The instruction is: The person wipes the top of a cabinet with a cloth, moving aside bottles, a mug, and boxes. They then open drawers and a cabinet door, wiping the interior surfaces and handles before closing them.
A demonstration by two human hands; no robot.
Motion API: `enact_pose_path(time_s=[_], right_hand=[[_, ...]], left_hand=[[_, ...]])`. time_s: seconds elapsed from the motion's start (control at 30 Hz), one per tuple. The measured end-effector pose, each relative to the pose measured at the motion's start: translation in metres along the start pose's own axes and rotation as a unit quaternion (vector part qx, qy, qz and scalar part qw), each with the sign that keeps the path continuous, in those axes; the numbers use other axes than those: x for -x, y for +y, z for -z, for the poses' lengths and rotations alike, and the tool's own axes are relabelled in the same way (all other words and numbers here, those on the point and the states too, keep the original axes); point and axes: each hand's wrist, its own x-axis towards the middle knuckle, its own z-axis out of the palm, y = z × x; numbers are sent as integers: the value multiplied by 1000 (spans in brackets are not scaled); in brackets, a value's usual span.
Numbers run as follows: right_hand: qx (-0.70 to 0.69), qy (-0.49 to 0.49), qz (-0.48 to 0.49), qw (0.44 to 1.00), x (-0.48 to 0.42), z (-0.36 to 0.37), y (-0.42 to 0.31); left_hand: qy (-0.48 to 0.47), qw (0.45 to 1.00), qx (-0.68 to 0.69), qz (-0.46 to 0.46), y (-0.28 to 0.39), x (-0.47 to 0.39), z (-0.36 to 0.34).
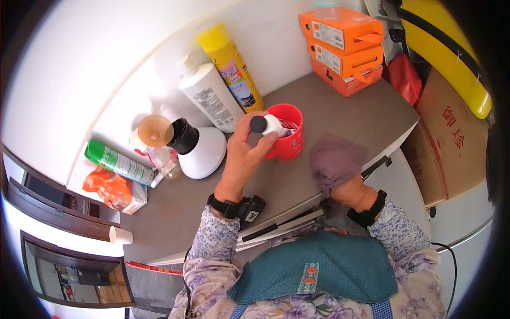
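My left hand (240, 155) grips a small white bottle (272, 124) with a black cap, at the left rim of a red plastic cup (290, 146). Whether the bottle's lower end rests inside the cup is hard to tell. Other small items, among them one with a purple tip, show in the cup's mouth. A crumpled purple cloth (336, 159) is bunched in my right hand (352, 194), over the front part of the grey-brown cabinet top (279, 179). The cloth covers most of the fingers of that hand.
Behind the cup stand a yellow spray can (233, 71) and a white pump bottle (211, 95). Further left are a white-and-black device (201, 153), a green can (117, 161), an orange-white packet (113, 189) and a paper cup (120, 235). Stacked orange boxes (344, 50) occupy the back right.
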Motion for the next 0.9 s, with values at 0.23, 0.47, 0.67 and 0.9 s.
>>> enact_pose_path(time_s=[0.23, 0.47, 0.67, 0.9], right_hand=[[5, 26, 42, 999, -4, 3, -7], [-7, 25, 20, 999, -1, 2, -9], [-93, 61, -7, 994, 0, 1, -11], [-81, 124, 35, 988, -41, 48, -72]], left_hand=[[128, 950, 284, -33, 15, 3, 17], [177, 835, 519, -33, 20, 8, 43], [58, 798, 598, -50, 15, 11, 43], [48, 820, 571, 8, 18, 12, 26]])
